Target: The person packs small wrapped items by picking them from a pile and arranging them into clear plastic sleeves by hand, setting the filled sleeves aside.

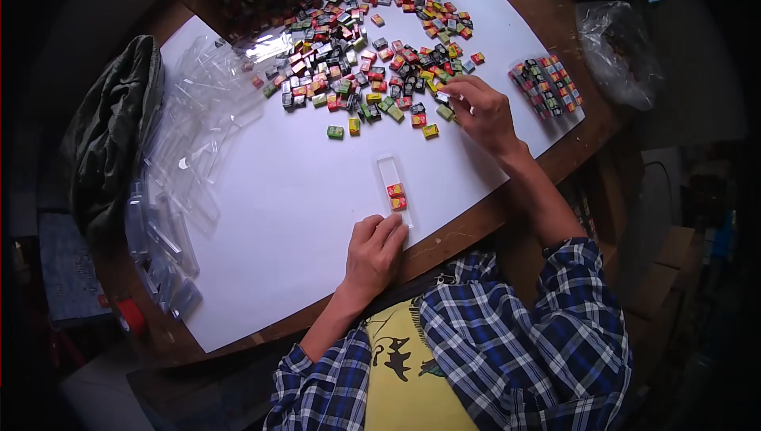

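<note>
A clear narrow plastic tray [388,169] lies on the white sheet [301,201] and holds two small red-and-yellow blocks [396,196] at its near end. My left hand [372,252] rests flat at the tray's near end, fingertips touching it. My right hand [479,110] reaches into the edge of a big pile of small coloured blocks [372,42], fingers pinched around a piece there; what it grips is too small to make out.
Several empty clear trays [198,137] are heaped along the left side of the sheet. Filled trays of blocks [547,86] lie at the right, next to a crumpled plastic bag [622,46]. A dark cloth [111,130] hangs at the far left. The wooden table edge [476,221] runs close to my body.
</note>
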The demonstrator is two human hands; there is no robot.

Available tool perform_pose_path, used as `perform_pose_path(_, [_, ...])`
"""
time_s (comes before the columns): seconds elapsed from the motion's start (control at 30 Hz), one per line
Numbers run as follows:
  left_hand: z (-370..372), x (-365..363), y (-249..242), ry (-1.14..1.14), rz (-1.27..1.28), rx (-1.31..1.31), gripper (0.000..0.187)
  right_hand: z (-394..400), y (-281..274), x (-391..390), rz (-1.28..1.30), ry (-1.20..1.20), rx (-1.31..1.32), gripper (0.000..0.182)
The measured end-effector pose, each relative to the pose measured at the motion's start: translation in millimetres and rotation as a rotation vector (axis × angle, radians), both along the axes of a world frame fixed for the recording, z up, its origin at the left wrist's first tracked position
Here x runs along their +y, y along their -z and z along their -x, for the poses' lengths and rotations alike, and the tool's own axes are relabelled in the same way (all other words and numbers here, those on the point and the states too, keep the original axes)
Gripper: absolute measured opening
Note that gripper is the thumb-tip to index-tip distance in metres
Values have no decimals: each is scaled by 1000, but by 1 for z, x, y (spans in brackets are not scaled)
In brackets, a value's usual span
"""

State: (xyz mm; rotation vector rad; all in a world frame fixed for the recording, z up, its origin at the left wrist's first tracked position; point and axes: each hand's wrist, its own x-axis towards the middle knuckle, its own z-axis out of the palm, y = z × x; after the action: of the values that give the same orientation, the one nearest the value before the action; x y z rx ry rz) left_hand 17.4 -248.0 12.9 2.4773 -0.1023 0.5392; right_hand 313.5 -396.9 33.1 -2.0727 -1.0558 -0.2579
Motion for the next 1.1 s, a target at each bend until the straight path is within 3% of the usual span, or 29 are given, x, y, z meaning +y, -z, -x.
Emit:
perform_pose_path(0.1, [0,0,-2,0,2,-1,30,-30,2,-9,198,43,-44,15])
perform_pose_path(0.27, [0,-1,-2,-11,32,22,29,-32,5,-25,245,-21,-64,20])
perform_pose_path(0.37, [0,-1,-1,-8,35,23,28,-18,6,-33,104,264,325,19])
perform_pose_path(0.4, [-1,0,-2,-7,30,25,28,-19,3,-34,105,265,324,19])
perform_pose_path(0.5, [-1,0,-2,-5,30,24,29,-22,-6,-37,134,524,801,24])
perform_pose_path(0.63, [-1,0,-1,-3,32,21,29,-29,-12,-37,104,446,1002,26])
perform_pose_path(0.67, [-1,0,-1,-7,34,20,29,-31,-13,-36,106,441,998,26])
perform_pose_path(0.77, [-1,0,-3,-11,33,19,30,-33,-14,-42,299,447,462,28])
perform_pose_path(0.8, [-1,0,-3,-9,32,20,30,-36,-13,-44,300,444,461,28])
perform_pose_path(0.9, [-1,-1,-3,-12,33,21,29,-48,-12,-51,273,64,116,29])
perform_pose_path(1.1, [-2,0,-4,-12,18,25,28,-75,-13,-46,461,-220,-44,29])
